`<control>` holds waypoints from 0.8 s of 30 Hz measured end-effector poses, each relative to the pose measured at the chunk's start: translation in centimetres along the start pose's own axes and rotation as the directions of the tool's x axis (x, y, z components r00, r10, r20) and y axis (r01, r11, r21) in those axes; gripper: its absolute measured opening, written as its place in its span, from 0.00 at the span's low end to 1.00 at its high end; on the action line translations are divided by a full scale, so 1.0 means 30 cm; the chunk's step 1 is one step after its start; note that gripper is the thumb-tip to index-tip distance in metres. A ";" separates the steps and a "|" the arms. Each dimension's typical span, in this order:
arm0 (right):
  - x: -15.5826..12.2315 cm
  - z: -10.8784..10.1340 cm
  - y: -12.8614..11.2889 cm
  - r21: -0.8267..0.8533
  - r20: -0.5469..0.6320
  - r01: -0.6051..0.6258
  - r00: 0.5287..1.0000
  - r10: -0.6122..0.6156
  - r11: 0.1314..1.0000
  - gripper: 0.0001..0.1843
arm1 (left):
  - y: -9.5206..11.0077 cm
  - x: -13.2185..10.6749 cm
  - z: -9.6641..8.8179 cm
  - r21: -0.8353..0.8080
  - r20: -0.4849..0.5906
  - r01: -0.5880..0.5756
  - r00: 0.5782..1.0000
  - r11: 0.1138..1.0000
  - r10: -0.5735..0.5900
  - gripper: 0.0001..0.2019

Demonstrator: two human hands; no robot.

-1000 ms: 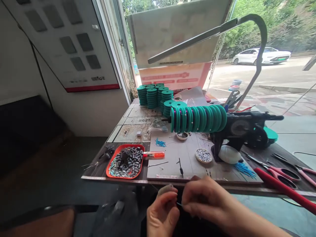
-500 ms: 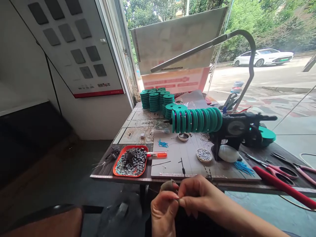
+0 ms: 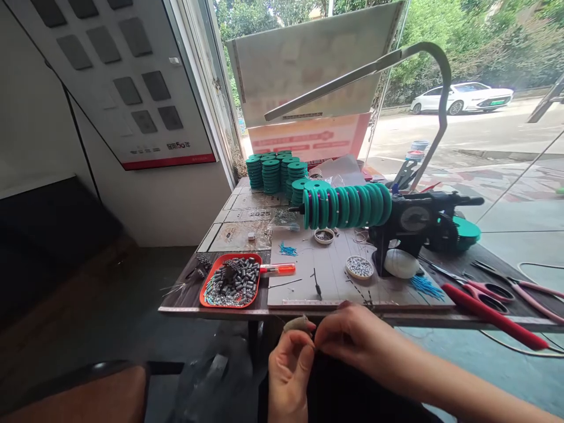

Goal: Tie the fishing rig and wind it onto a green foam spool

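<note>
1. left hand (image 3: 288, 371) is curled, with thumb and forefinger pinched shut. right hand (image 3: 352, 339) is pinched shut likewise, its tips touching the left tips.
2. what is pinched between them is too small to be told.
3. small grey-brown piece (image 3: 296, 322) is seen touching the top of the left fingers, just left of the right-hand tips and just below the table edge (image 3: 198, 309).
4. just beyond both hands: white work board (image 3: 335, 282), dish of beads (image 3: 359, 267) set on it.
5. beyond-left of the left hand: red tray (image 3: 224, 305) filled with small grey metal cylinders, orange-handled tool (image 3: 277, 269) laid beside it.
6. further beyond the right hand: row of teal spools (image 3: 346, 205) carried on a black winder (image 3: 414, 223).
7. right of the right hand: red-handled scissors (image 3: 484, 291) laid on the table.
</note>
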State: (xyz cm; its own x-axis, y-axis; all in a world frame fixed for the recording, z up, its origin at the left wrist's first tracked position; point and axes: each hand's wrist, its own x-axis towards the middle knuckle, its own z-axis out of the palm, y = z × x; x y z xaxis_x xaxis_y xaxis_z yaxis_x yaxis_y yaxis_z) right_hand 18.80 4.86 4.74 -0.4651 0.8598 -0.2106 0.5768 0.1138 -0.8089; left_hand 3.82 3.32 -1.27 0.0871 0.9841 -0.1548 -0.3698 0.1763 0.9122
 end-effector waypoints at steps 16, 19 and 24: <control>0.029 0.066 0.049 -0.285 -0.013 0.146 0.988 -0.156 0.947 0.11 | 0.026 -0.002 -0.029 -0.030 0.161 0.227 0.962 0.974 -0.219 0.17; 0.039 0.087 0.060 -0.290 -0.061 0.133 0.986 -0.157 0.948 0.11 | 0.024 -0.005 -0.025 -0.064 0.137 0.240 0.964 0.969 -0.229 0.17; 0.041 0.109 0.072 -0.272 -0.154 0.135 0.971 -0.182 0.953 0.11 | 0.019 -0.006 -0.028 -0.127 0.072 0.247 0.968 0.961 -0.240 0.17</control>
State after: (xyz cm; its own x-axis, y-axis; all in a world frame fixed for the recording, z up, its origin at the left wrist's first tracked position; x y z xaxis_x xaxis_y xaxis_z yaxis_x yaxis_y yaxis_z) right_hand 17.28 4.54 0.93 -0.4530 0.8911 0.0270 0.6693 0.3600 -0.6500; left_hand 2.83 3.26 -1.03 0.2393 0.9089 -0.3414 -0.4509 0.4155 0.7900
